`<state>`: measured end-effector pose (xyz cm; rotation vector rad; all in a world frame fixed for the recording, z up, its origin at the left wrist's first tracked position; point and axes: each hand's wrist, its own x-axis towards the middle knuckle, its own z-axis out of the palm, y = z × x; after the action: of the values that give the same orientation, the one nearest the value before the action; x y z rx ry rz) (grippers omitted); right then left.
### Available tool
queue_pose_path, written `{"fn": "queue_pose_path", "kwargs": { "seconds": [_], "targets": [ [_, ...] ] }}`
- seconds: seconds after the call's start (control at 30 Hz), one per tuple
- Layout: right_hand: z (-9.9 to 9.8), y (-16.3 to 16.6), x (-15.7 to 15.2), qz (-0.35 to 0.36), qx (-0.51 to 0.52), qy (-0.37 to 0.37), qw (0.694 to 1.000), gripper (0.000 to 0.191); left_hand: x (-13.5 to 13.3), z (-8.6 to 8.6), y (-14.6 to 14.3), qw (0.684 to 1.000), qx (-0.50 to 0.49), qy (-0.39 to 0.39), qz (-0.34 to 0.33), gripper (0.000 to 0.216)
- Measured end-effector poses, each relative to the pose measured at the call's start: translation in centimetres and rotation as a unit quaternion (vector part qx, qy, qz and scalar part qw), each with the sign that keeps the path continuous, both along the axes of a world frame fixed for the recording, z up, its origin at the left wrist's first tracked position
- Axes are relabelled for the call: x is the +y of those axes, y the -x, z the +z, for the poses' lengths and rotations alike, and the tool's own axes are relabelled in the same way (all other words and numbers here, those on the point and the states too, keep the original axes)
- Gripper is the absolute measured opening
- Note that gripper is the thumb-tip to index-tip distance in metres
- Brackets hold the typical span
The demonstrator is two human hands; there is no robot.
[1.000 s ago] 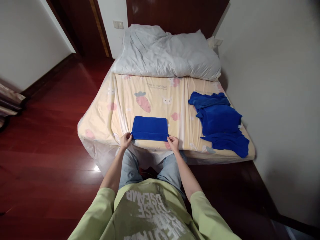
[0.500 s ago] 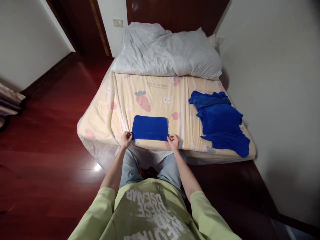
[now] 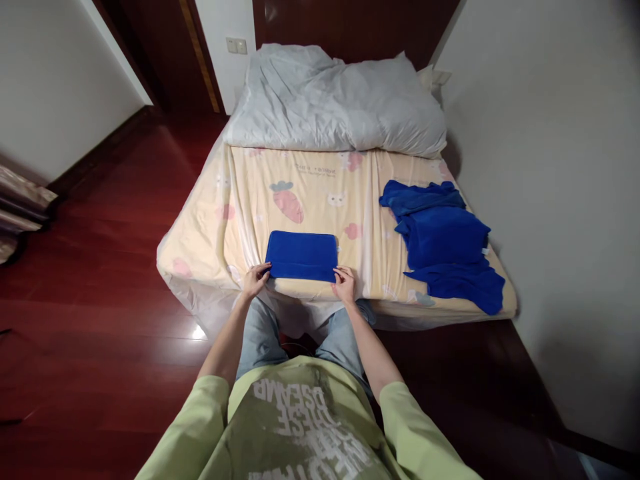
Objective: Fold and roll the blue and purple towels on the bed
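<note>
A blue towel [image 3: 303, 249] lies folded into a flat rectangle on the bed near its front edge. A narrow strip along the towel's near side is turned over, with a crease running across. My left hand [image 3: 256, 281] is at the near left corner, its fingers closed on the towel's edge. At the near right corner my right hand [image 3: 345, 285] pinches the edge between thumb and fingers. A small pale tag shows at the towel's right side. Farther right on the bed lies a loose, rumpled pile of blue towels [image 3: 445, 240].
The bed [image 3: 200, 220] has a yellow sheet printed with carrots and cat faces. A grey-white quilt [image 3: 330, 103] is bunched at the headboard [image 3: 350, 27]. A white wall [image 3: 565, 187] runs along the right side, and dark red floor [image 3: 100, 300] lies to the left.
My fingers have shifted slightly up and inward at the towel's two near corners, and my left fingers are straighter. The towel lies almost as before.
</note>
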<state>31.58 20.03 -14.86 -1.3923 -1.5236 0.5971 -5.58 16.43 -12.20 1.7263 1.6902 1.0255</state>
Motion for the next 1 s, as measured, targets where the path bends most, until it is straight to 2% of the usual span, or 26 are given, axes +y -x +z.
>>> {"fn": "queue_pose_path", "kwargs": {
  "seconds": [0.2, 0.37, 0.53, 0.77, 1.0],
  "targets": [
    [1.1, -0.7, -0.6, 0.082, -0.037, -0.001, 0.996, 0.033, -0.1, -0.1, 0.1, 0.999, 0.031, 0.002, -0.020, 0.052],
    [1.5, -1.5, -0.7, 0.146, -0.047, 0.025, 0.988, 0.052, 0.1, -0.1, 0.0, 1.000, 0.013, 0.011, -0.003, 0.053],
    [1.9, -1.3, -0.5, 0.107, -0.016, 0.025, 0.994, 0.046, 0.2, 0.3, -0.2, 1.000, 0.007, 0.014, -0.002, 0.054],
    [2.7, -1.5, 0.0, 0.085, 0.044, 0.025, 0.995, 0.032, 0.1, 0.4, -0.1, 0.999, -0.023, 0.018, 0.033, 0.042],
    [1.9, -1.5, 0.3, 0.020, 0.053, 0.099, 0.993, 0.037, 0.1, -0.5, 0.1, 0.996, -0.058, 0.038, 0.062, 0.039]
  ]
}}
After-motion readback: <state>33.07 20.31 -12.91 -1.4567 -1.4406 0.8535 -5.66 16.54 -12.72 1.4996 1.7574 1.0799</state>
